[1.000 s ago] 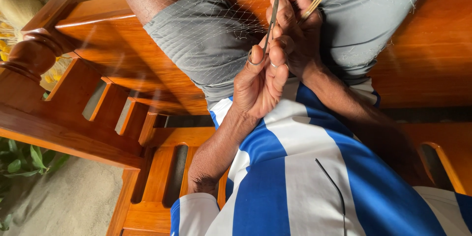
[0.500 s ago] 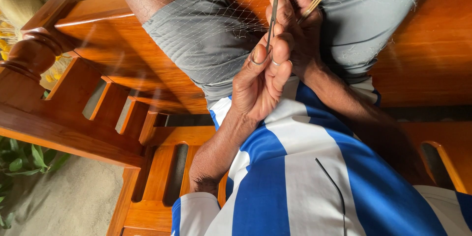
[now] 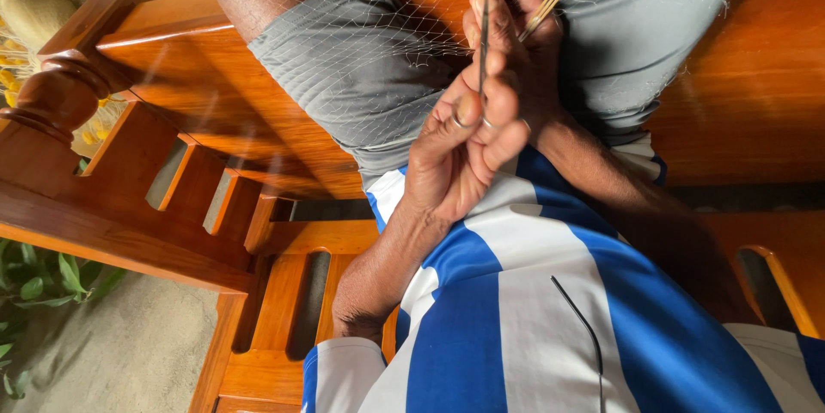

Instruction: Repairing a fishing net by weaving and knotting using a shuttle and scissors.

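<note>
A fine pale net (image 3: pixel 369 52) lies spread over my lap and grey shorts (image 3: pixel 361 78). My left hand (image 3: pixel 455 155), with a ring on one finger, pinches a thin dark stick (image 3: pixel 483 43) that stands upright against the net. Just beyond it, my right hand (image 3: pixel 520 43) grips a yellowish netting needle (image 3: pixel 547 2) whose tip points up and to the right. The two hands touch each other over the net, above my blue and white striped shirt (image 3: pixel 516 310).
I sit on a polished wooden bench (image 3: pixel 172 78) with a slatted armrest (image 3: pixel 215 198) on the left. Below it are sandy ground (image 3: pixel 120 353) and green leaves (image 3: pixel 43 284). A thin dark cord (image 3: pixel 584 327) runs across my shirt.
The thin dark stick has gone from slightly tilted to nearly upright in my left hand. Both hands stay close together at the net.
</note>
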